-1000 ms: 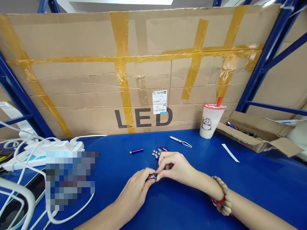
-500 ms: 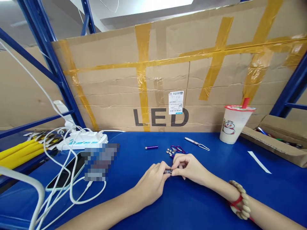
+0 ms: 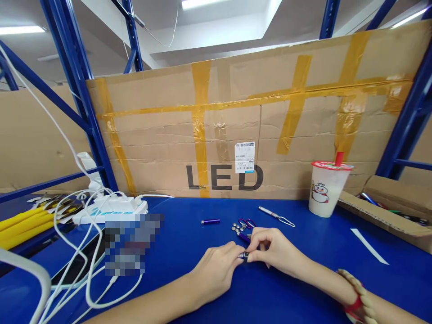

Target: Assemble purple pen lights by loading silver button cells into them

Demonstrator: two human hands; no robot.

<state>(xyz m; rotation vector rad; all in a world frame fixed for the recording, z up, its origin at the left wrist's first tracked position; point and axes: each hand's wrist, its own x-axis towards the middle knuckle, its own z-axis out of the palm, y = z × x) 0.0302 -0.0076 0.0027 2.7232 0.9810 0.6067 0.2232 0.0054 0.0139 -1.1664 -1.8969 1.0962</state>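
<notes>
Between both hands is a small dark, shiny cylindrical piece (image 3: 243,255), mostly covered by fingertips. My left hand (image 3: 219,267) pinches its left end, and my right hand (image 3: 275,247) pinches the right end with thumb and forefinger. Just beyond the fingers lie several button cells (image 3: 236,227), a purple clip loop (image 3: 247,223) and a purple tube (image 3: 243,237) partly behind my right hand. Farther left rests another purple tube (image 3: 210,221). A silver penlight (image 3: 268,211) with a wire clip lies behind my right hand.
A lidded drink cup (image 3: 327,191) with a red straw stands at the back right, beside an open cardboard box (image 3: 381,218) of pens. A white strip (image 3: 369,246) lies at right. On the left are a power strip (image 3: 111,209), white cables and a phone (image 3: 77,263). Taped cardboard (image 3: 162,153) closes the back.
The camera view has tilted upward, so the table sits lower in the picture. Both hands keep their pinch on the small cylindrical piece, with only slight finger movement.
</notes>
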